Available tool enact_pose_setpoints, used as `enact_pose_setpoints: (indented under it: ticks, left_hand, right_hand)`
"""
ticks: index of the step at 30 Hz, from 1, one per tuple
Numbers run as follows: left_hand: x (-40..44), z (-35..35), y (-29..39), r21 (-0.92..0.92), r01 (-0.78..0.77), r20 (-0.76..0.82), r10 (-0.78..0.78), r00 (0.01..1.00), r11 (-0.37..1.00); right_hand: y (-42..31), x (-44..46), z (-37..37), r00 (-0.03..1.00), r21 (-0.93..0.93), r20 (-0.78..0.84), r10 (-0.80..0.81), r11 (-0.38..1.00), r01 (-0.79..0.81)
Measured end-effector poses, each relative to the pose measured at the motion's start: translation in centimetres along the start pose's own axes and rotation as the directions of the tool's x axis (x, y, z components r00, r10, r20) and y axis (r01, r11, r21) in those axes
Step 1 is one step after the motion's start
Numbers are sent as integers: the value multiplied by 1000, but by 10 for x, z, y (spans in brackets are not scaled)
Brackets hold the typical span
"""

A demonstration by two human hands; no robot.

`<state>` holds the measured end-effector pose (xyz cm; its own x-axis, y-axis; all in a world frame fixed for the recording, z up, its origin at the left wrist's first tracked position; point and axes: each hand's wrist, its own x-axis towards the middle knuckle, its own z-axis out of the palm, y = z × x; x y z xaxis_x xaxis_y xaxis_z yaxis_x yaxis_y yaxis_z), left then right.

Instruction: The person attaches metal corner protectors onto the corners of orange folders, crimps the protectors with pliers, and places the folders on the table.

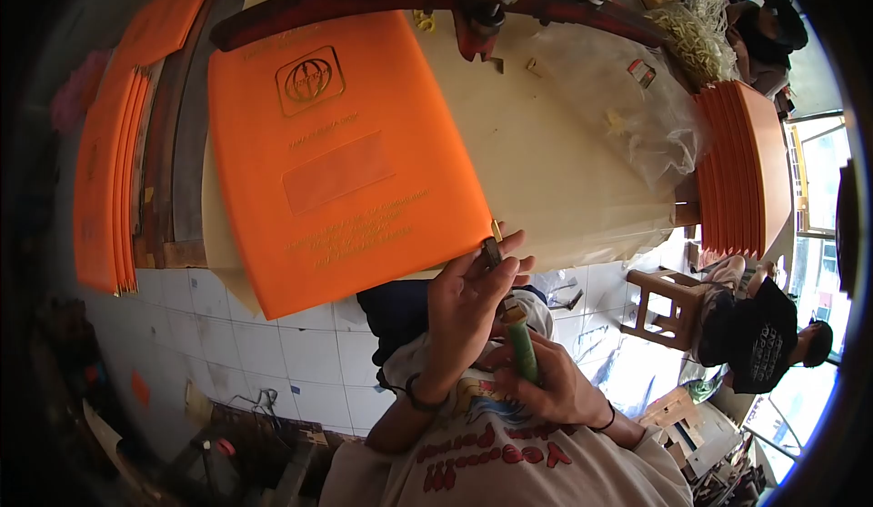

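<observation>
A large orange folder (341, 161) with gold lettering, a round emblem and a clear window lies on the table, its near right corner by my hands. At that corner shows a small gold-coloured metal piece (496, 229). My right hand (559, 384) is wrapped round the green handle of a hand tool (522, 348) with a brass-coloured collar; its exact kind is unclear. My left hand (466, 302) is at the folder's corner, thumb and fingers closed about the dark metal part in front of the handle. Where the tool meets the corner is partly hidden by my fingers.
A red metal bar frame (364, 5) crosses the table's far side. Stacked orange folders stand at left (109, 189) and right (741, 170). A clear plastic bag (637, 98) lies on the brown paper (546, 180). A person (759, 334) sits beyond a wooden stool (668, 309).
</observation>
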<state>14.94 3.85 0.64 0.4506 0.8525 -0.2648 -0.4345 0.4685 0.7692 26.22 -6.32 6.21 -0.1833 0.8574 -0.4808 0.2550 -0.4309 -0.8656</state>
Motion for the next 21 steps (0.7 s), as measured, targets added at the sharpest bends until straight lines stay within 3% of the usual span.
enact_pose_setpoints:
  ticks: [8,11,17,21]
  left_hand:
    - [0,0,-2,-25,11,5,-11,1000,1000]
    - [0,0,-2,-15,8,15,-8,1000,1000]
    - [1,0,-5,-42,22,6,-21,1000,999]
    - [0,1,-3,-85,31,-6,-32,999,996]
  right_hand:
    - [11,1,7,998,69,-8,-69,995,69]
    - [9,0,6,1000,116,-8,-25,993,26]
    - [12,4,0,984,-124,-142,-112,988,94]
    - [-2,4,0,972,-147,-231,-33,989,-2]
